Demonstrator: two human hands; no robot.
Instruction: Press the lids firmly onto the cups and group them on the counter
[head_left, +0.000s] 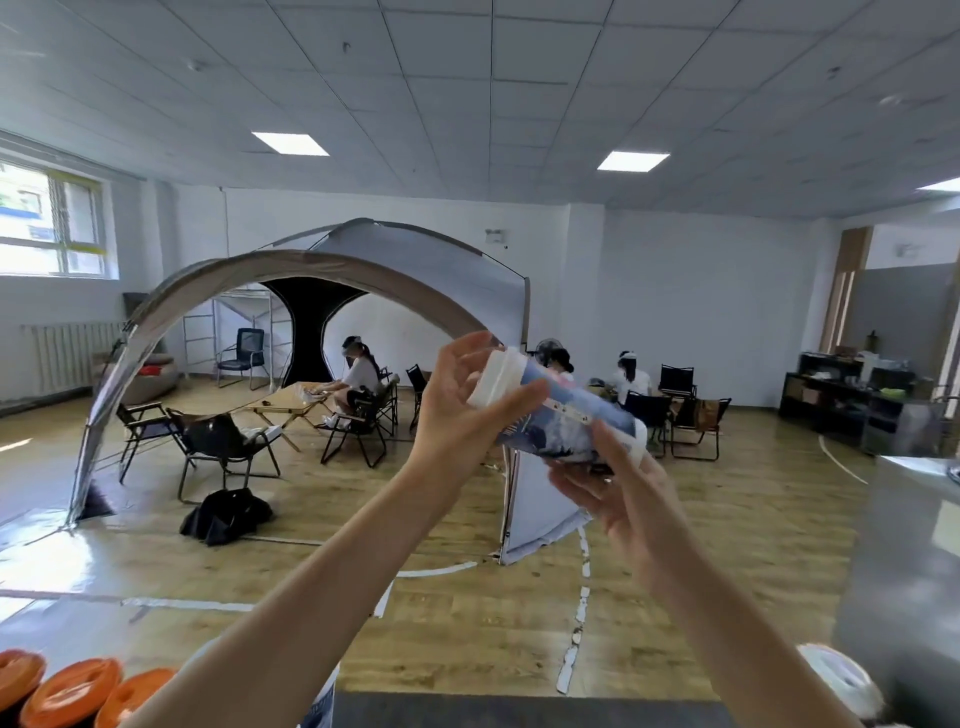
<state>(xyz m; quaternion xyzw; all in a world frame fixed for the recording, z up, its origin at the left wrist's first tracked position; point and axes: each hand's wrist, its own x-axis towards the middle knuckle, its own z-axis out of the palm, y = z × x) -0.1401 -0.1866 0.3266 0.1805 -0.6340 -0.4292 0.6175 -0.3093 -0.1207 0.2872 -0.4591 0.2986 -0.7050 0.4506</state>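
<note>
The room is large, with white walls (701, 291) and a tiled ceiling (467, 78) set with lit panel lights (290, 143). Daylight comes through a window (49, 223) on the left, above a white radiator (67, 353). White tape lines (584, 597) cross the wooden floor (753, 519). A big grey arched tent (415, 270) stands mid-room, sheltering folding chairs (223, 447) and a low wooden table (291, 402) where a person (358, 374) sits. A black bag (226, 514) lies on the floor nearby. Dark shelves (841, 395) line the right wall.
</note>
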